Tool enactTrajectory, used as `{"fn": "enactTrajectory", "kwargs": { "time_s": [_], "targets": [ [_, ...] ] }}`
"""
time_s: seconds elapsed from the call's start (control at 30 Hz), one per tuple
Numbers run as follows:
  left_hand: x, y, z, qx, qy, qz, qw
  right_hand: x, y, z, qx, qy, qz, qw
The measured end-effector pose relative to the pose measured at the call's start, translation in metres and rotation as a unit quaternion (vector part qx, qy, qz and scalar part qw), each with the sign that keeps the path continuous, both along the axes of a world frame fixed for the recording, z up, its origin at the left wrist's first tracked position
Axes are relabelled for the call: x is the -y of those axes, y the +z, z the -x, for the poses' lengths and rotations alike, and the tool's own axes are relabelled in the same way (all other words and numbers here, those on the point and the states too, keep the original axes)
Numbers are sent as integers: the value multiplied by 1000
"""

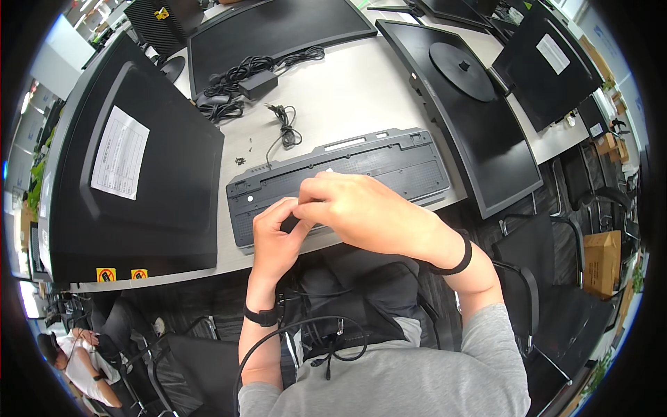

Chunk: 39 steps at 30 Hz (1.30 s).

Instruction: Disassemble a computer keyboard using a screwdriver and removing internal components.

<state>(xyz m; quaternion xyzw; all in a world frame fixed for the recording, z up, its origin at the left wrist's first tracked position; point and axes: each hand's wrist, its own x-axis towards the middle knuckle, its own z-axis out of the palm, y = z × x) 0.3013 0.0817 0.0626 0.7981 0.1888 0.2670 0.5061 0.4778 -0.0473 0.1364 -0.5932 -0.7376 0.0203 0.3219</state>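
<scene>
Over the near part of a black plastic keyboard (389, 163), left hand (273, 238) and right hand (351, 206) meet, fingers bent and drawn in, tips bunched together; cannot tell what, if anything, is pinched, as the knuckles cover it. Keyboard directly beneath and beyond the fingers, keyless side up: long matte shell, moulded ribs, stippled patches, slotted rim along the far edge. Small white round spot (250, 199) on it, left of the fingers. Thin black cable (286, 131) leaves its far edge and lies in a loose coil beyond the fingers. Dark screws (240, 161), a small loose cluster on the smooth pale tabletop (333, 83), ahead and left of the fingers. Farther out the same way, tangled black cords (233, 82) and a blocky power adapter (258, 85). Right of the fingers, a flat monitor (486, 149), glossy disc-shaped base (458, 69) upon it. Left of the fingers, a black computer tower (170, 184) with recessed side panel; white paper label (120, 153) printed with a form, text too small to read. Low on the panel, two yellow stickers (105, 274) with red prohibition circles.
</scene>
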Motion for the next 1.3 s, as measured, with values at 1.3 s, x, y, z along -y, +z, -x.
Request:
{"fn": "enactTrajectory", "kwargs": {
  "time_s": [1.3],
  "targets": [
    [-9,8,-6,-33,-39,-54,997,-2,5,10,66,-54,38,996]
  ]
}}
